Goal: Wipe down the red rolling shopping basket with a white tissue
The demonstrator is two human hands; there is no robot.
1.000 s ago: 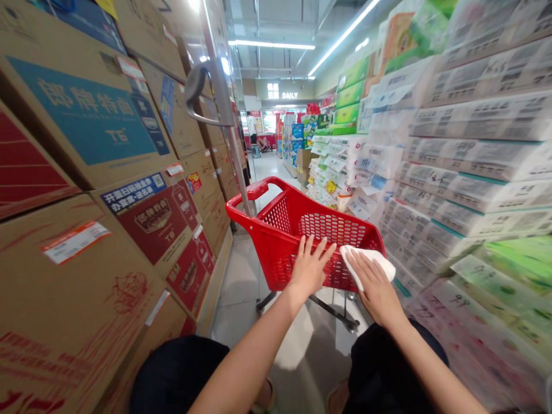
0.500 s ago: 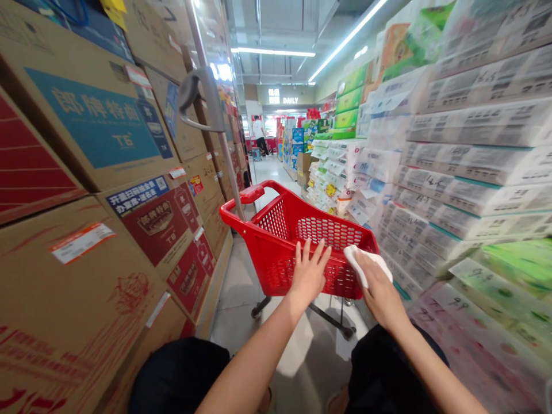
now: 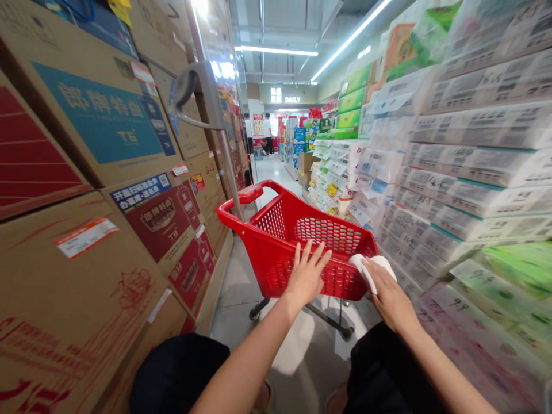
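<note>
Head view: the cart (image 3: 276,253) stands in the aisle in front of the person's knees, between cartons (image 3: 106,115) on the left and wrapped packs (image 3: 466,149) on the right; its body looks like hard, smooth plastic, stiff and probably light when empty, and the wheels (image 3: 346,333) under it may let it roll at a push; the rim or the handle (image 3: 251,194) would be the surest place to hold it. The cloth (image 3: 386,264) is white and folded or bunched, soft by its look, neither heavy nor fragile; it would best be held flat under the fingers, since a loose edge could slip or crumple.

The left hand (image 3: 307,275) is bare, its fingers spread wide over the near wall and rim, seemingly touching them; the right hand (image 3: 385,293) holds the cloth at the cart's right end, fingers close together over it; its thumb is hidden, so I cannot tell how tightly it grips.
</note>
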